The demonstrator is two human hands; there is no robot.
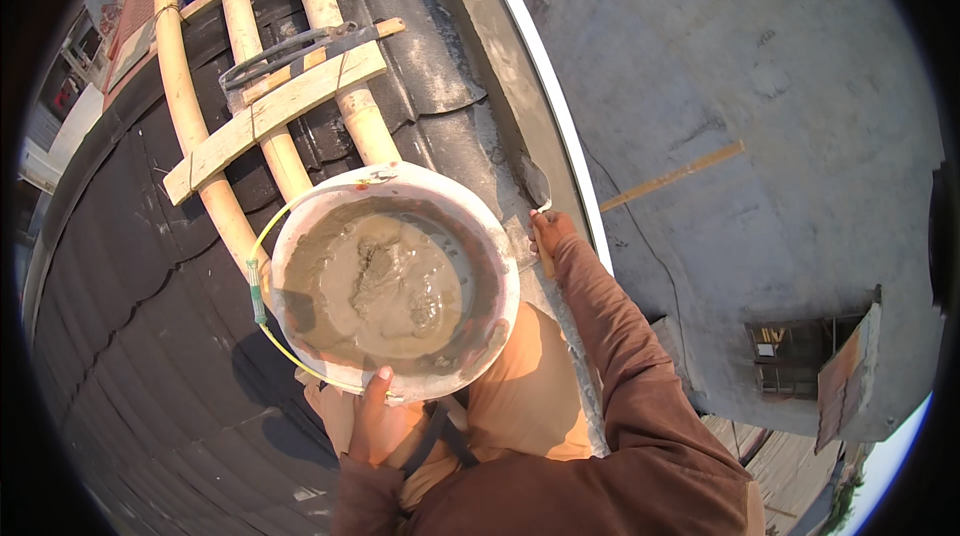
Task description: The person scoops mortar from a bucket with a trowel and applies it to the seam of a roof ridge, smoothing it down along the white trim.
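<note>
My left hand (375, 411) grips the near rim of a pale bucket (492, 246) of wet grey cement (395, 281), its thumb over the rim; a yellow wire handle (276, 341) with a green grip hangs at the bucket's left. To the bucket's right, my right hand (555, 236) is closed on the wooden handle of a trowel (530, 179), whose blade lies against a grey mortar strip (480, 36) along the white-edged roof border.
Bamboo poles (180, 86) with a nailed cross plank (275, 116) lie over dark corrugated roofing (140, 356); a metal tool (260, 66) rests beside the plank. Right, beyond the edge, stands a grey building surface (760, 156) with a window opening (800, 356), a cable and a timber batten (670, 176).
</note>
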